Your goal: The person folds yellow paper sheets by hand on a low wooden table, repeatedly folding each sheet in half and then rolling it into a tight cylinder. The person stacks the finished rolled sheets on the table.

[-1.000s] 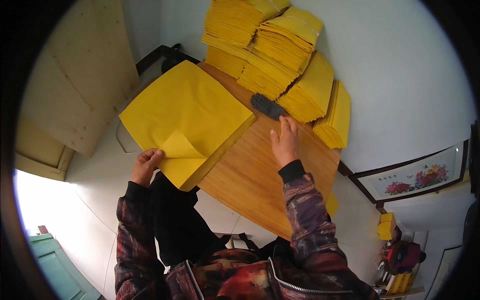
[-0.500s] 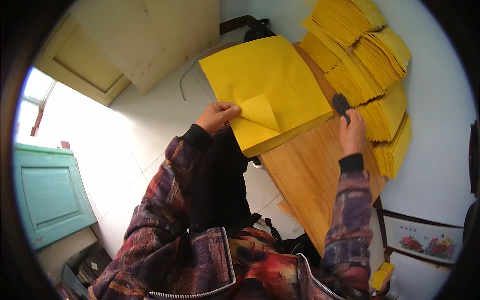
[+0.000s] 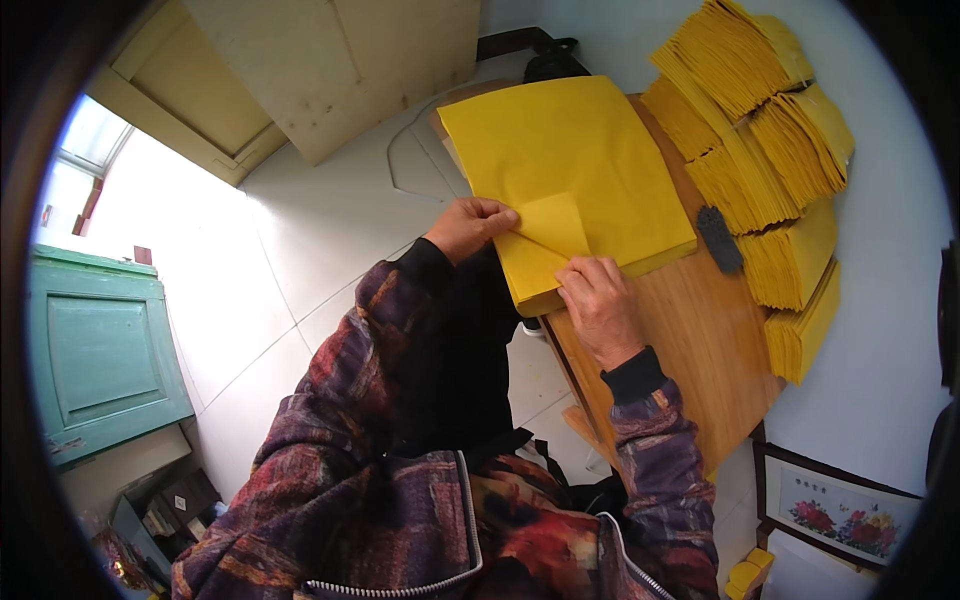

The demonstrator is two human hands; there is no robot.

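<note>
A thick stack of yellow paper sheets (image 3: 590, 140) lies on the wooden table, its near-left edge reaching past the tabletop. The top sheet's near corner is folded back as a flap (image 3: 553, 222). Between thumb and fingers, my left hand (image 3: 475, 228) pinches this sheet at the flap's left end. At the flap's other end, my right hand (image 3: 602, 308) is closed with its fingertips on the sheet by the stack's near edge; the exact grip is partly hidden. A dark grey, rough-textured brush-like block (image 3: 719, 240) rests on the table to the right of the stack.
Folded yellow paper bundles (image 3: 735, 160) are piled along the wall side of the wooden table (image 3: 665, 345). A black bag (image 3: 555, 62) sits beyond the stack. To the left stand a green cabinet (image 3: 110, 345) and a pale board (image 3: 340, 70). A framed flower picture (image 3: 840, 505) is at lower right.
My right hand has put the dark grey block down on the table and moved left to the folded corner. My left hand keeps its pinch on the sheet. The view has shifted slightly.
</note>
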